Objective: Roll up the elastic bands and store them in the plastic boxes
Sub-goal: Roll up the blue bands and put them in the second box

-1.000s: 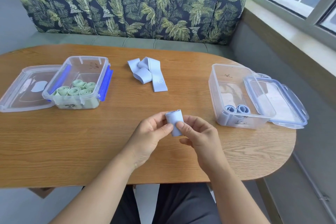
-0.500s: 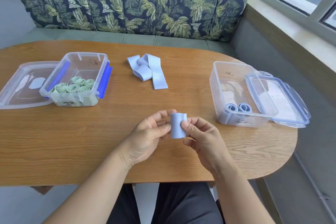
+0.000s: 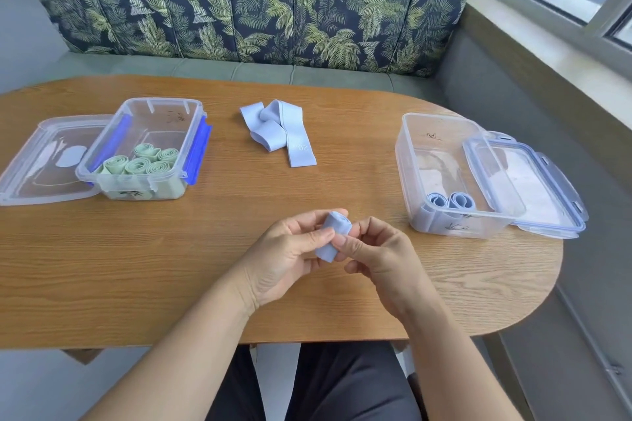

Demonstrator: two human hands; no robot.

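Observation:
Over the near middle of the wooden table, my left hand and my right hand pinch a rolled light-blue elastic band between thumbs and fingers. The roll is tilted, its top end leaning right. Loose light-blue bands lie unrolled in a pile at the table's far middle. At the right stands an open clear plastic box with two light-blue rolls at its near end. The left clear box, with blue clips, holds several green rolls.
The left box's lid lies flat beside it on the left. The right box's lid rests at the table's right edge. A leaf-patterned bench back runs behind the table, and a window sill runs along the right.
The blue roll has tipped from upright to leaning right, and both hands have shifted their fingers around it. It stays over the same spot on the table.

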